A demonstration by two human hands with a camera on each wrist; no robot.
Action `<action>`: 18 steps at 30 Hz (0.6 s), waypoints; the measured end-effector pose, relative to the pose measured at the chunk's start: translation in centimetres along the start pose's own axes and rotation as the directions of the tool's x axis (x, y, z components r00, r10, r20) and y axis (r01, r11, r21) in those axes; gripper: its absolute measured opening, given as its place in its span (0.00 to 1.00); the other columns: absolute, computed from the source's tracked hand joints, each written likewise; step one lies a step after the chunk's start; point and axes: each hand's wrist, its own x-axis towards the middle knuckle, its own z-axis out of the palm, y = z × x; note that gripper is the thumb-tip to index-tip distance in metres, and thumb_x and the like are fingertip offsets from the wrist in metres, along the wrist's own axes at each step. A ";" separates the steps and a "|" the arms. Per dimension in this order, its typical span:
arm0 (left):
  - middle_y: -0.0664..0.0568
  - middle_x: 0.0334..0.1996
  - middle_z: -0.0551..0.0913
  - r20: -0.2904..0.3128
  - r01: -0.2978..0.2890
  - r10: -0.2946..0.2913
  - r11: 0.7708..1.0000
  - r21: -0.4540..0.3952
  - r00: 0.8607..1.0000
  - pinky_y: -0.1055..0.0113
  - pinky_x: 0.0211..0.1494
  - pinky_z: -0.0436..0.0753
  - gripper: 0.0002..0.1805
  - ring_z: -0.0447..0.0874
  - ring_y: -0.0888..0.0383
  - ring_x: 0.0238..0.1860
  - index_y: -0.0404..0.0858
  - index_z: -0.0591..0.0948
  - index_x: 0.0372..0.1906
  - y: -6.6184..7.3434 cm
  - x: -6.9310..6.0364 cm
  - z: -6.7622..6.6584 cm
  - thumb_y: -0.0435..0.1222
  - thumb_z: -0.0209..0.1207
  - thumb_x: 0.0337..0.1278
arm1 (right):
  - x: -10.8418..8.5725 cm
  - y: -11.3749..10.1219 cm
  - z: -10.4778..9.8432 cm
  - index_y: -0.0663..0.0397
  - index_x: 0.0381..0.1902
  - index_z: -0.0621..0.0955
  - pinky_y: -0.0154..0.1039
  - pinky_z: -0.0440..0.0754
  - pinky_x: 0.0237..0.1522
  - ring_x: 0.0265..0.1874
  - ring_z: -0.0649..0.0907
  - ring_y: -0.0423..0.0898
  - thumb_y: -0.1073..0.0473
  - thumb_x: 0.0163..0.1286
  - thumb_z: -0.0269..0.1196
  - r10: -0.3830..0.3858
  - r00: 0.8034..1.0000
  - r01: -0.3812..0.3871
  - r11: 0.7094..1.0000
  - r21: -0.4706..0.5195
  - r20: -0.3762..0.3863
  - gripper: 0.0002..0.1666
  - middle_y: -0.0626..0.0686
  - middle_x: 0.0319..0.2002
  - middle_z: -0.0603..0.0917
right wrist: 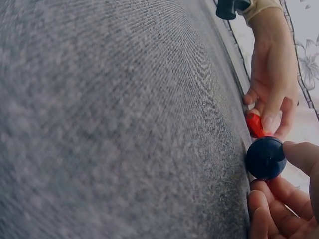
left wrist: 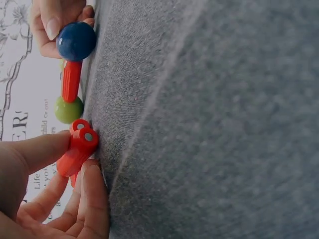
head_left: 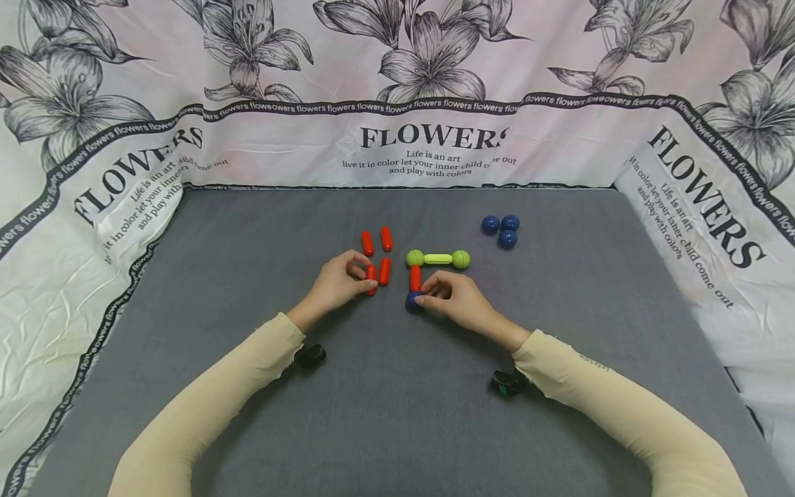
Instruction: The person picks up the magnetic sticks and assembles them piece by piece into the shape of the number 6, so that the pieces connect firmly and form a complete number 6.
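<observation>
My left hand (head_left: 339,281) pinches a red rod (head_left: 371,272) between thumb and fingers; the rod's silvery round end shows in the left wrist view. Just beside it lies another red rod (head_left: 384,271), with two more red rods (head_left: 386,239) behind. With thumb and fingertips, my right hand (head_left: 461,301) holds a dark blue ball (right wrist: 265,158). That ball touches the near end of a red rod (head_left: 415,278), whose far end meets a green ball (head_left: 414,258). From there a light green rod (head_left: 437,259) runs right to a second green ball (head_left: 461,259).
Three loose blue balls (head_left: 508,239) sit grouped at the back right. All of it lies on a grey cloth surface (head_left: 397,414). Flower-printed white curtains (head_left: 279,145) stand along the back and sides. A black device (head_left: 508,383) is at the right wrist, another (head_left: 310,356) at the left.
</observation>
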 end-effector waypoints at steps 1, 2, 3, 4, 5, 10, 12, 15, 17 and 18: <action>0.45 0.38 0.86 -0.003 0.005 -0.006 1.000 -0.016 1.000 0.68 0.28 0.79 0.20 0.81 0.57 0.26 0.43 0.79 0.51 0.0 -0.1 0.0 0.40 0.70 0.55 | 0.0 0.1 0.0 0.48 0.40 0.84 0.33 0.78 0.28 0.27 0.81 0.42 0.50 0.63 0.71 0.000 1.000 0.000 1.000 0.000 0.001 0.12 0.51 0.35 0.87; 0.45 0.38 0.86 -0.006 0.010 -0.010 1.000 -0.029 1.000 0.67 0.27 0.80 0.19 0.81 0.57 0.25 0.43 0.79 0.51 0.0 -0.1 0.0 0.40 0.70 0.55 | 0.1 0.1 0.0 0.48 0.40 0.84 0.33 0.78 0.28 0.28 0.81 0.42 0.50 0.64 0.71 0.000 1.000 0.000 1.000 0.000 0.002 0.12 0.51 0.35 0.87; 0.44 0.38 0.86 -0.010 0.013 -0.013 0.999 -0.042 1.000 0.67 0.26 0.80 0.19 0.81 0.57 0.24 0.43 0.79 0.50 0.0 -0.2 0.0 0.40 0.70 0.55 | 0.1 0.2 0.0 0.47 0.40 0.84 0.33 0.78 0.28 0.28 0.81 0.42 0.50 0.64 0.70 0.000 1.000 0.000 1.000 0.000 0.004 0.12 0.50 0.35 0.87; 0.44 0.37 0.86 -0.018 0.013 -0.014 0.999 -0.050 1.000 0.67 0.26 0.80 0.19 0.81 0.57 0.24 0.43 0.79 0.50 0.0 -0.3 0.0 0.40 0.70 0.55 | 0.1 0.2 0.0 0.47 0.40 0.84 0.33 0.78 0.28 0.28 0.81 0.42 0.49 0.64 0.70 0.001 1.000 -0.001 1.000 0.000 0.006 0.12 0.50 0.35 0.87; 0.44 0.38 0.86 -0.024 0.012 -0.014 0.998 -0.060 1.000 0.67 0.27 0.80 0.19 0.81 0.58 0.24 0.42 0.79 0.50 0.0 -0.3 0.0 0.40 0.70 0.55 | 0.2 0.2 0.0 0.47 0.40 0.84 0.33 0.78 0.28 0.28 0.81 0.42 0.49 0.64 0.70 0.001 1.000 -0.001 1.000 0.000 0.009 0.12 0.50 0.35 0.87; 0.44 0.40 0.87 -0.036 0.006 -0.012 0.988 -0.153 0.999 0.66 0.30 0.83 0.19 0.84 0.56 0.27 0.40 0.80 0.50 0.4 -1.2 0.2 0.40 0.71 0.54 | 0.2 0.4 0.0 0.48 0.40 0.84 0.34 0.79 0.28 0.28 0.81 0.42 0.49 0.64 0.70 -0.004 1.000 0.004 1.000 -0.001 0.018 0.12 0.51 0.35 0.87; 0.44 0.41 0.87 -0.015 0.008 -0.011 0.980 -0.200 1.000 0.65 0.32 0.84 0.19 0.84 0.56 0.27 0.39 0.80 0.49 0.7 -1.7 0.6 0.39 0.71 0.54 | 0.2 0.4 0.0 0.47 0.40 0.84 0.34 0.78 0.28 0.28 0.81 0.42 0.49 0.64 0.70 -0.008 1.000 0.008 1.000 -0.005 0.017 0.12 0.50 0.35 0.87; 0.43 0.40 0.87 0.048 0.018 -0.006 0.967 -0.255 0.999 0.65 0.34 0.85 0.19 0.85 0.58 0.28 0.37 0.81 0.49 1.0 -2.4 1.3 0.39 0.71 0.54 | 0.2 0.4 0.0 0.47 0.40 0.84 0.34 0.78 0.28 0.27 0.81 0.42 0.49 0.64 0.70 -0.011 1.000 0.011 1.000 -0.005 0.016 0.11 0.50 0.35 0.86; 0.44 0.38 0.87 0.094 0.033 -0.007 0.960 -0.277 0.996 0.65 0.35 0.86 0.19 0.86 0.59 0.28 0.36 0.81 0.49 1.2 -2.9 2.0 0.39 0.71 0.54 | 0.2 0.4 0.0 0.47 0.40 0.84 0.34 0.78 0.28 0.28 0.81 0.42 0.49 0.64 0.70 -0.014 1.000 0.014 1.000 -0.005 0.016 0.11 0.50 0.35 0.87; 0.44 0.37 0.87 0.116 0.038 -0.005 0.958 -0.284 0.993 0.66 0.35 0.86 0.19 0.86 0.60 0.28 0.36 0.81 0.49 1.2 -3.1 2.3 0.38 0.71 0.54 | 0.2 0.4 0.0 0.47 0.40 0.84 0.34 0.78 0.28 0.28 0.81 0.43 0.49 0.64 0.70 -0.014 1.000 0.014 1.000 -0.004 0.017 0.12 0.50 0.35 0.87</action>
